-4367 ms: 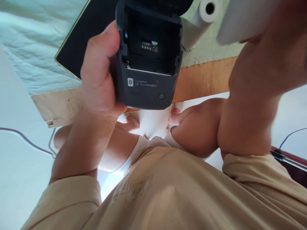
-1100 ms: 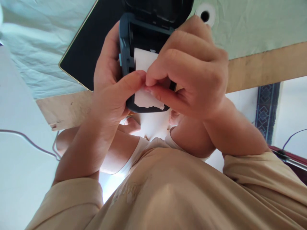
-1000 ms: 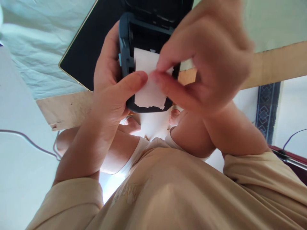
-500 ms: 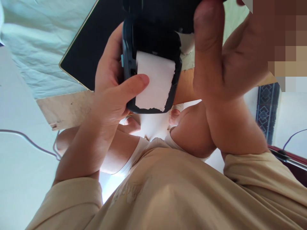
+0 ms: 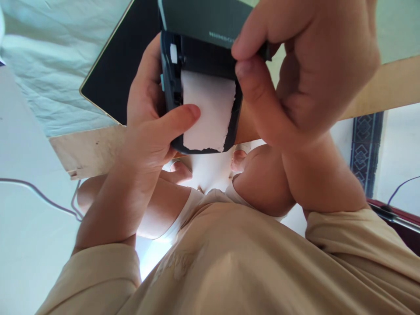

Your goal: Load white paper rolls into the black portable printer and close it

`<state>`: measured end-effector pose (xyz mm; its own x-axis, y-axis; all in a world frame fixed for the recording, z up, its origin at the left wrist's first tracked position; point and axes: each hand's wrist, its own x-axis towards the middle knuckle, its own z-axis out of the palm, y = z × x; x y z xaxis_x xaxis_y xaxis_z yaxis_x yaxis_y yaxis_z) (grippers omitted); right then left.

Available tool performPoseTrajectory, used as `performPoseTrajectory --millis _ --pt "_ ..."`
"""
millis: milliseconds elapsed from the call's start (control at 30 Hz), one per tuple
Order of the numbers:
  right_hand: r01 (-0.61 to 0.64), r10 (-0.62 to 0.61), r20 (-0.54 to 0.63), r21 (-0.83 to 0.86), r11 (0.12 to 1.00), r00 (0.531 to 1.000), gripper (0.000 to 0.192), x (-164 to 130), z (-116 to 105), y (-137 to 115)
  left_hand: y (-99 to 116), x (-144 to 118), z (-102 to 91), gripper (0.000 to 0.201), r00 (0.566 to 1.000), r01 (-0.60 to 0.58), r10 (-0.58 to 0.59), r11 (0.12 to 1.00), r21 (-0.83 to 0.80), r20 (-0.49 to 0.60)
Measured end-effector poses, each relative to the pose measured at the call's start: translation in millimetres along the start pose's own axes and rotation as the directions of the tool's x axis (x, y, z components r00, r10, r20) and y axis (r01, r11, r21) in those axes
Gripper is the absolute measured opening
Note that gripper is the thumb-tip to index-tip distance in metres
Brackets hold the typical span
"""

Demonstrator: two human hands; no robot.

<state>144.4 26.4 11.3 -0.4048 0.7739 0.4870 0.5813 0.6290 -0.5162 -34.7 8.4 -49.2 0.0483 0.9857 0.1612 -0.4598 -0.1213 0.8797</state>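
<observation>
A dark label printer (image 5: 200, 52) with its lid (image 5: 203, 19) raised is held over the table's front edge. My left hand (image 5: 151, 109) wraps round the printer's left side, and its thumb presses on a white paper strip (image 5: 208, 116). The strip hangs out over the printer's front and has a ragged lower end. My right hand (image 5: 295, 74) is closed at the lid's right corner, thumb and forefinger pinching there. Pale lettering shows on the lid, partly covered by the fingers.
A black flat device (image 5: 114, 70) with a thin light rim lies on the pale green cloth (image 5: 65, 65) behind my left hand. The table's wooden edge (image 5: 88, 151) runs below. A grey cable (image 5: 39, 192) hangs at the left. My legs are under the table.
The lid has swung down toward me, so its lettered outer face now shows. My right hand has come in from the right with its fingers pinched at the lid's corner. The printer has shifted slightly left.
</observation>
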Motion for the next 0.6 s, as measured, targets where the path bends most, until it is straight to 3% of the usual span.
performPoseTrajectory --millis 100,200,367,500,600 --pt "0.145 -0.141 0.074 -0.049 0.988 0.987 0.037 4 -4 -5 0 -1 3.1 0.061 1.0 -0.007 0.007 0.999 -0.046 -0.014" --pt "0.259 -0.257 0.05 -0.035 0.965 0.965 0.037 5 -5 -5 -2 0 2.2 0.06 1.0 0.006 -0.005 0.999 -0.053 0.021" --pt "0.278 -0.275 0.076 -0.028 0.96 0.958 0.026 1 0 1 -3 4 -1.1 0.065 0.996 -0.084 0.085 0.994 -0.073 0.008" --pt "0.269 -0.265 0.162 -0.001 0.963 0.95 0.025 1 2 1 6 4 -1.5 0.056 0.997 -0.001 -0.003 0.999 0.045 0.077" --pt "0.255 -0.253 0.186 0.011 0.967 0.949 0.026 2 2 -1 10 4 -1.3 0.049 0.995 0.049 -0.052 0.998 0.033 0.083"
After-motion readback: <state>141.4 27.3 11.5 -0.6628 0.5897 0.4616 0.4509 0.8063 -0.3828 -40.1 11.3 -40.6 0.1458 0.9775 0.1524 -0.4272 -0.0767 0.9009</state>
